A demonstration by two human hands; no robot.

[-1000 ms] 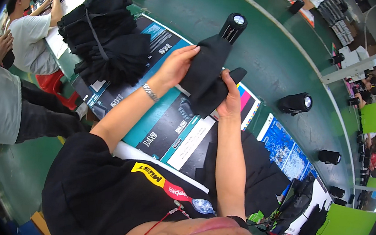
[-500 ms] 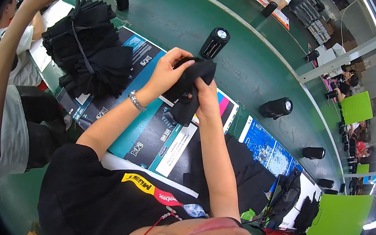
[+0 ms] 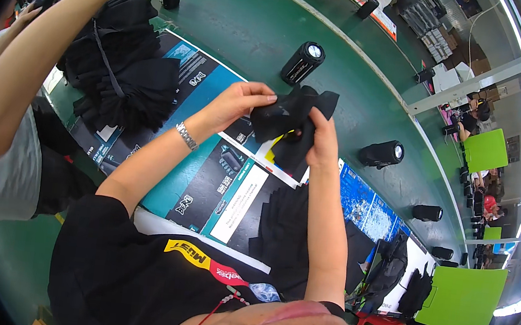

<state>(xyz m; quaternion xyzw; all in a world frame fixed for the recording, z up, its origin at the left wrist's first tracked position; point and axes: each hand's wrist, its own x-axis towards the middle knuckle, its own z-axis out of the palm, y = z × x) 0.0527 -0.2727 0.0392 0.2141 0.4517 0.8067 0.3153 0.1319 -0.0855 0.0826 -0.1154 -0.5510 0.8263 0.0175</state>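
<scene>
A piece of thin black cloth is stretched between my two hands above the printed sheets. My left hand pinches its left edge with thumb and fingers. My right hand grips the other side, thumb on top and the remaining fingers partly behind the fabric. Left of them lies a thick bundle of black cloth pieces, tied round with a dark strip. Under my right forearm sits another stack of black cloth. Just beyond my hands stands a black cylindrical speaker with a silvery round end.
Printed sheets cover the near bench. Behind runs a green conveyor belt carrying more black speakers. At left, a co-worker's arm reaches across above the bundle. A black bag-like item and green chair are at right.
Both hands have shifted right with the black cloth and moved apart, so it is spread wider. The co-worker's hand at left has swung right, over the far speaker.
</scene>
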